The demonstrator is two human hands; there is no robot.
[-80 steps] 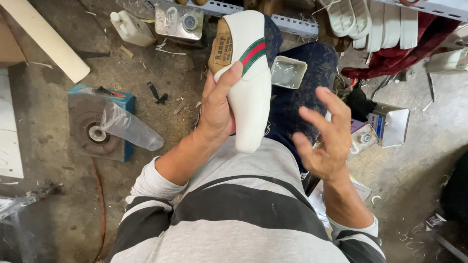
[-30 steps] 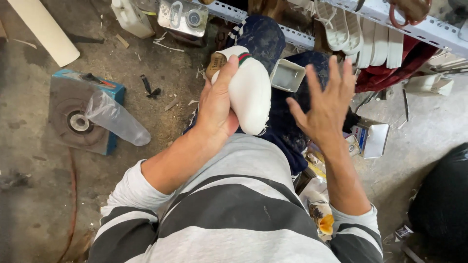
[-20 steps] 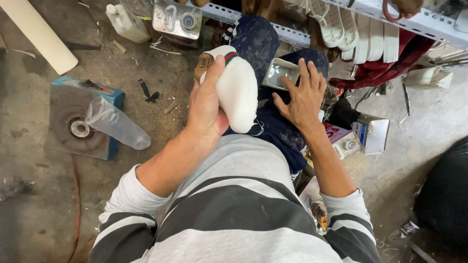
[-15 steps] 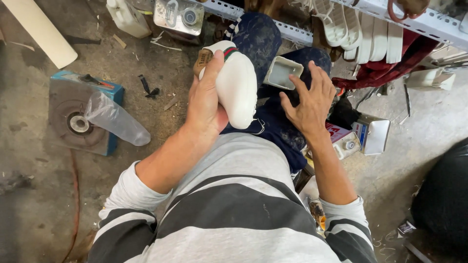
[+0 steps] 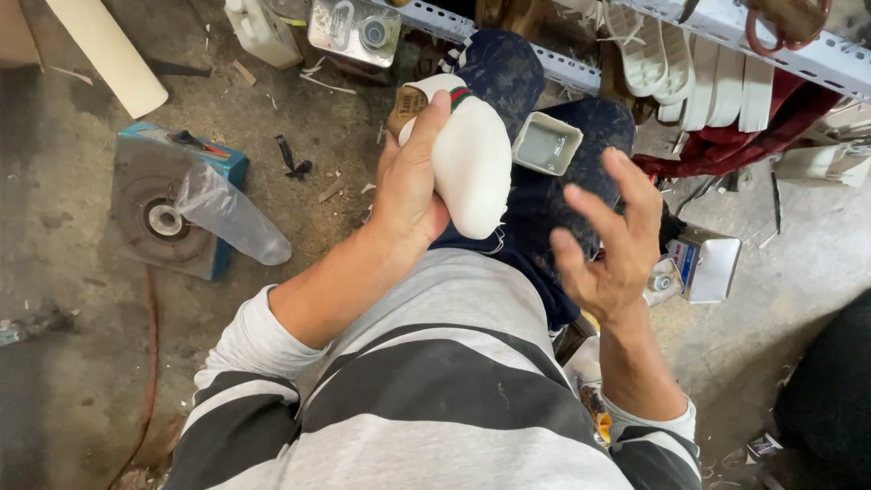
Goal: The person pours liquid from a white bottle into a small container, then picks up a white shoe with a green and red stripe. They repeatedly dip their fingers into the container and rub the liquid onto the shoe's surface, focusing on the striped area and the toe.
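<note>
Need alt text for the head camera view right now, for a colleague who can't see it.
Seen from above, the left hand grips a white shoe over the lap, while the right hand hovers open and empty beside it. A small square tray rests on the knee, with white soles racked beyond.

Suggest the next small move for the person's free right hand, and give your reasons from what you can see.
Probably lower the right hand to the small square tray on the knee: it hovers open and empty beside it, while the left hand already grips the white shoe.
</note>
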